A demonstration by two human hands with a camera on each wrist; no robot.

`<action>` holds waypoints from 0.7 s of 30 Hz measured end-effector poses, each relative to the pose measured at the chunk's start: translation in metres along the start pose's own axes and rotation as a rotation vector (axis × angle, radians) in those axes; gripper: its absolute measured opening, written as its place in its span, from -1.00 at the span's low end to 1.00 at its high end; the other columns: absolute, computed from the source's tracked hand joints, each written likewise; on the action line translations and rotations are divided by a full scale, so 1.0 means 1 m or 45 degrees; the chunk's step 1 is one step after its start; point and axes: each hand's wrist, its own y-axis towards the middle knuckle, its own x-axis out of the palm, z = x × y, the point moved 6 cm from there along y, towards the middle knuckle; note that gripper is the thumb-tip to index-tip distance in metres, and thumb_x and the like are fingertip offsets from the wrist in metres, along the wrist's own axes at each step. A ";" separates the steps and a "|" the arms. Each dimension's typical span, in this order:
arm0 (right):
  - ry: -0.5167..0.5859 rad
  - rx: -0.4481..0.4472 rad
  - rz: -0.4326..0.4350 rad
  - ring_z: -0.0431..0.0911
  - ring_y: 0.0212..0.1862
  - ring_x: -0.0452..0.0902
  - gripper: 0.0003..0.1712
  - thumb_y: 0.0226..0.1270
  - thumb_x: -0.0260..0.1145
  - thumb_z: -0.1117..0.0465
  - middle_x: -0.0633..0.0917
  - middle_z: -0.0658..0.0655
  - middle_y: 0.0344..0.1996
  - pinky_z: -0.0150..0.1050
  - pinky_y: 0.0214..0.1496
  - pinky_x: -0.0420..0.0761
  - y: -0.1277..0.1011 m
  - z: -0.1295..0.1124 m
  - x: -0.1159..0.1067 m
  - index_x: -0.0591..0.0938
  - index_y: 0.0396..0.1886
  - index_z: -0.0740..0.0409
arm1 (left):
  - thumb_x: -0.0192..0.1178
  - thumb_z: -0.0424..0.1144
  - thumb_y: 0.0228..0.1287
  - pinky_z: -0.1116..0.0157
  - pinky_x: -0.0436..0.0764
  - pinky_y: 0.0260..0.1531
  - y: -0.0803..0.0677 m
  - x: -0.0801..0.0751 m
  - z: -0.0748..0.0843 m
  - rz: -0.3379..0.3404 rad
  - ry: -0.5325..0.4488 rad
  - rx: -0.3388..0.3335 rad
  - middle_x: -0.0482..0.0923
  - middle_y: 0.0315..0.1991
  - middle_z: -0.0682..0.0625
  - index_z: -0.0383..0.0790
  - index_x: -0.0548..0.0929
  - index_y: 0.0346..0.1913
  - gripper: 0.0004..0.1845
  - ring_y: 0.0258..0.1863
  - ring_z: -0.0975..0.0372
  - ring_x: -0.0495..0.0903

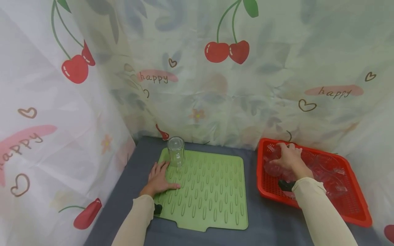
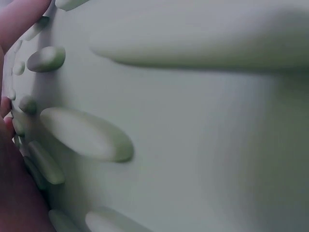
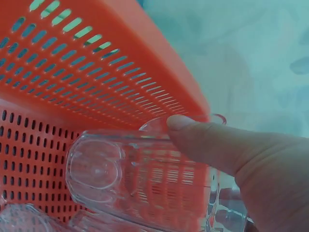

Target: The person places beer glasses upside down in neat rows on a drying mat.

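My left hand (image 1: 159, 178) rests on the left side of a green ridged drying mat (image 1: 212, 191), its fingers extended and thumb spread. Just beyond its fingertips, an upside-down clear glass (image 1: 176, 150) stands at the mat's back left corner. Pale ridges of the mat fill the left wrist view, with part of the hand at the edge. My right hand (image 1: 290, 158) reaches into a red perforated basket (image 1: 366, 210) and grips a clear drinking glass (image 3: 140, 176) lying on its side. The thumb lies along this glass near its rim; the other fingers are hidden in the right wrist view.
More clear glasses (image 1: 329, 167) lie in the basket's right part. Mat and basket sit on a dark grey table (image 1: 120, 205), with a gap between them. A cherry-print curtain (image 1: 197, 85) hangs behind and along the sides.
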 end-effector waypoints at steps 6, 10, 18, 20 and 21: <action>-0.017 -0.052 0.078 0.60 0.35 0.01 0.06 0.13 0.59 0.08 0.17 0.67 0.35 0.60 0.34 0.16 -0.007 -0.007 -0.009 0.23 0.50 0.36 | 0.53 0.42 -0.18 -0.37 -0.05 0.52 0.000 -0.001 0.001 -0.008 0.015 -0.005 -0.09 0.67 -0.13 0.04 -0.01 0.67 0.39 0.66 -0.22 -0.30; 0.001 -0.047 0.090 0.55 0.34 0.03 0.07 0.15 0.58 0.05 0.16 0.64 0.38 0.53 0.24 0.39 -0.012 -0.012 -0.014 0.22 0.53 0.31 | 0.52 0.44 -0.18 -0.36 -0.06 0.53 0.001 0.000 -0.002 -0.004 0.012 -0.002 -0.10 0.67 -0.12 0.06 -0.02 0.67 0.39 0.66 -0.21 -0.32; -0.024 -0.094 0.193 0.51 0.31 0.08 0.00 0.17 0.57 0.07 0.20 0.62 0.32 0.51 0.16 0.46 -0.027 -0.024 -0.023 0.27 0.50 0.29 | 0.50 0.49 -0.23 -0.38 -0.07 0.51 0.002 0.005 -0.005 0.011 0.000 0.026 -0.09 0.66 -0.12 0.08 -0.02 0.67 0.42 0.65 -0.22 -0.31; -0.020 -0.105 0.219 0.49 0.30 0.10 -0.02 0.17 0.57 0.08 0.22 0.60 0.31 0.50 0.15 0.47 -0.029 -0.028 -0.024 0.29 0.49 0.25 | 0.50 0.47 -0.22 -0.37 -0.08 0.52 0.003 0.006 -0.006 0.012 0.004 0.020 -0.10 0.66 -0.11 0.10 -0.03 0.67 0.41 0.66 -0.21 -0.33; -0.016 -0.110 0.231 0.48 0.30 0.10 -0.03 0.17 0.57 0.08 0.23 0.59 0.30 0.50 0.14 0.48 -0.030 -0.030 -0.025 0.30 0.48 0.23 | 0.51 0.46 -0.22 -0.37 -0.08 0.52 0.003 0.005 -0.007 0.012 0.000 0.018 -0.11 0.66 -0.11 0.10 -0.03 0.67 0.41 0.66 -0.20 -0.34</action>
